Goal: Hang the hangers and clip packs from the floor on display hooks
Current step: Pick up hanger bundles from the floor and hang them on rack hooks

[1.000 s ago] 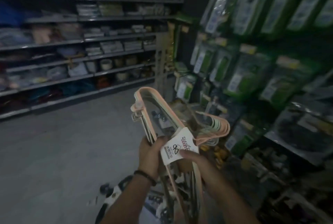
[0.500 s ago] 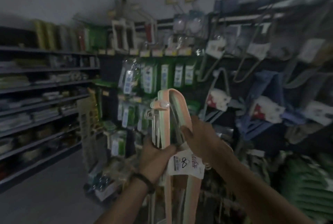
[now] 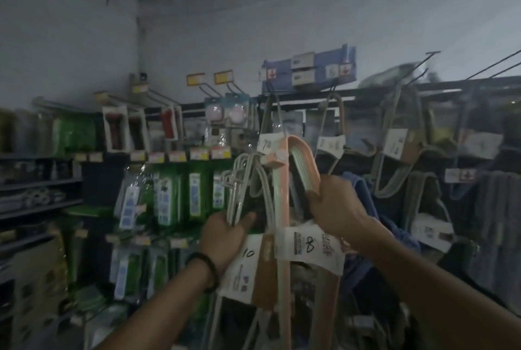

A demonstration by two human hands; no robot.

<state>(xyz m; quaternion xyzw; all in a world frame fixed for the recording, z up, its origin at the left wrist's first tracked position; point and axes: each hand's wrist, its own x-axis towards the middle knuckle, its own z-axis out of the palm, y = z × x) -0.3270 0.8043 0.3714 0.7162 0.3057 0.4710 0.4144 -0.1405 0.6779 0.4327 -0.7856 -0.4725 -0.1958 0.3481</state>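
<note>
Nearest the camera, the left hand (image 3: 225, 234) is wrapping its grip, fingers and thumb curled, round the stems of a bundle of pale grey thin-rod hangers (image 3: 239, 180), banded by a white and brown paper sleeve marked 10 (image 3: 248, 265). Just beside it, the right hand (image 3: 335, 214) is closing its grip on the curved hook end of a bundle of pastel pink and green plastic hangers (image 3: 280, 203). That bundle's white paper label marked 8 (image 3: 310, 245) is sitting below the wrist. Both bundles are standing roughly upright, touching one another, in front of the rack and not yet on any hook.

Beyond them, several banded hanger packs (image 3: 329, 138) are already hanging from the long black wire display hooks (image 3: 422, 67) along the top rail, so part of the job is looking done. To the left, green carded packs (image 3: 166, 197) are filling the lower rows. Above them, two bare wire hooks with yellow price tags (image 3: 210, 89) are jutting out free.

By my reckoning the work is sitting midway. Two bundles are off the floor and in hand, and hanging them is what is remaining. The floor is lying out of view, so I cannot tell how many hangers or clip packs are waiting there.
</note>
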